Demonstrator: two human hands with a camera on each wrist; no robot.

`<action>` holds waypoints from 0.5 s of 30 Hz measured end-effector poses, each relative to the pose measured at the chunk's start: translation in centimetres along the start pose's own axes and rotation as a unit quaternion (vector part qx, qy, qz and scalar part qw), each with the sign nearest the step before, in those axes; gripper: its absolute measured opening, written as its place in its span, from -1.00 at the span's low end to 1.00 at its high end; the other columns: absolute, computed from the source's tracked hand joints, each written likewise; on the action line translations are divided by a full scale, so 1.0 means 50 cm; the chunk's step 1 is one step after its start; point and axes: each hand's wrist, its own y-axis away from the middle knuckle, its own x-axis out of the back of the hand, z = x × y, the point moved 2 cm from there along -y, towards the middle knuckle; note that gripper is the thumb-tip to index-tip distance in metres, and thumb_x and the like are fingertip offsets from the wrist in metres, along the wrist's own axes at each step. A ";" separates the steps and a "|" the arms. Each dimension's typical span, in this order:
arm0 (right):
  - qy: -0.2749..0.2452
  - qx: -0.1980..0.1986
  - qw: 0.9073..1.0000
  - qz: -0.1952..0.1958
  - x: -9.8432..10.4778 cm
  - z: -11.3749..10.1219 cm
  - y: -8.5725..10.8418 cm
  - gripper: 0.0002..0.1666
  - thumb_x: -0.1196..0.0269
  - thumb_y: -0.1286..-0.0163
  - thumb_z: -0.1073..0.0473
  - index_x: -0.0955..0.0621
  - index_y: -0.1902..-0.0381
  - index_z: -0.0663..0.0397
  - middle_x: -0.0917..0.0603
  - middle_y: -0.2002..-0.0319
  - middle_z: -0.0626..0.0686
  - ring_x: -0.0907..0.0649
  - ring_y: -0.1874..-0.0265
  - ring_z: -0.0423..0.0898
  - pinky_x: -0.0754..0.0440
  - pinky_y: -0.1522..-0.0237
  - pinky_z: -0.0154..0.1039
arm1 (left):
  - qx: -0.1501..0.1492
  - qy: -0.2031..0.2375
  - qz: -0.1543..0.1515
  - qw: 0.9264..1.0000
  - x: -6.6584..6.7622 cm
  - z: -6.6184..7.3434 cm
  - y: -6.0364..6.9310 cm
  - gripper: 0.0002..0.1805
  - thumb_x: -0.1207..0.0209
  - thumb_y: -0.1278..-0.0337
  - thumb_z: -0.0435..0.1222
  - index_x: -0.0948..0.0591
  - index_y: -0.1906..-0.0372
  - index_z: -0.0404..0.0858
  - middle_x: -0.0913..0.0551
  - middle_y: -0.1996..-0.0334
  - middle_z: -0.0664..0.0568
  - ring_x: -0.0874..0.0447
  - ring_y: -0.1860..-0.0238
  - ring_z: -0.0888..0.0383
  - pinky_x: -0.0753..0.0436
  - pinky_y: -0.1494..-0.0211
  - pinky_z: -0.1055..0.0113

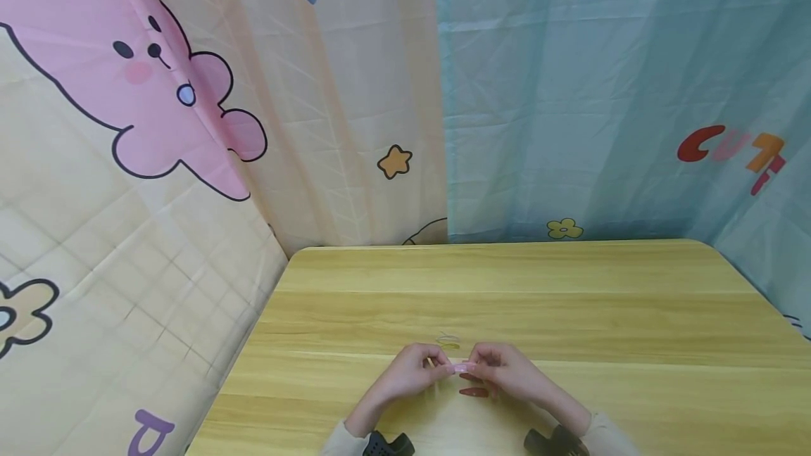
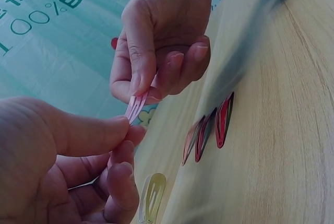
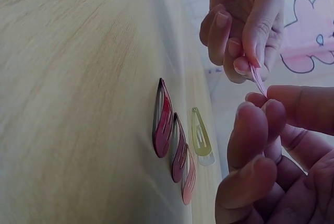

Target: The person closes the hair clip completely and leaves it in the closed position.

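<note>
Pinched closed, left hand (image 1: 415, 371) and right hand (image 1: 508, 374) held opposite ends of a slotted pink clip (image 1: 462, 368) above the wood-grained table (image 1: 570, 315); from overhead, teardrop-shaped red clips (image 1: 474, 392) lay toward five o'clock, a yellow clip (image 2: 158, 181) toward eleven.

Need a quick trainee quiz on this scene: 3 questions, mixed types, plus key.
1. True or false: the left hand alone holds the pink clip.
2. In the right wrist view, what colour is the clip overlapping the pale clip? A) red B) yellow C) salmon
3. How many red-to-salmon clips lie on the tabletop?

Key:
1. False; the right hand pinches it too.
2. B, the yellow clip.
3. Three.
</note>
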 end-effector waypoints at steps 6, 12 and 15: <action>-0.020 0.000 1.000 -0.009 -0.001 -0.003 0.001 -0.81 -0.20 -0.36 0.21 -0.56 0.35 0.27 -0.54 0.55 0.13 -0.41 0.75 -0.13 -0.53 0.63 -0.26 | -0.002 0.001 -0.003 1.000 -0.003 -0.005 -0.003 -0.88 -0.24 -0.14 -0.28 -0.62 0.46 -0.21 -0.53 0.55 0.19 -0.37 0.67 0.32 -0.35 0.63 0.49; -0.025 0.001 1.000 -0.012 -0.002 -0.007 0.001 -0.82 -0.20 -0.36 0.22 -0.56 0.36 0.28 -0.55 0.52 0.19 -0.41 0.75 -0.13 -0.52 0.64 -0.28 | 0.005 0.019 -0.006 1.000 -0.005 -0.002 -0.001 -0.89 -0.23 -0.14 -0.32 -0.60 0.46 -0.23 -0.52 0.55 0.16 -0.43 0.65 0.20 -0.38 0.64 0.46; -0.024 0.004 1.000 -0.013 -0.002 -0.006 0.000 -0.82 -0.19 -0.36 0.23 -0.56 0.36 0.28 -0.54 0.54 0.22 -0.41 0.75 -0.12 -0.51 0.64 -0.28 | 0.010 0.024 -0.006 1.000 -0.005 0.000 -0.001 -0.90 -0.22 -0.14 -0.33 -0.60 0.46 -0.23 -0.52 0.55 0.15 -0.44 0.64 0.17 -0.38 0.64 0.45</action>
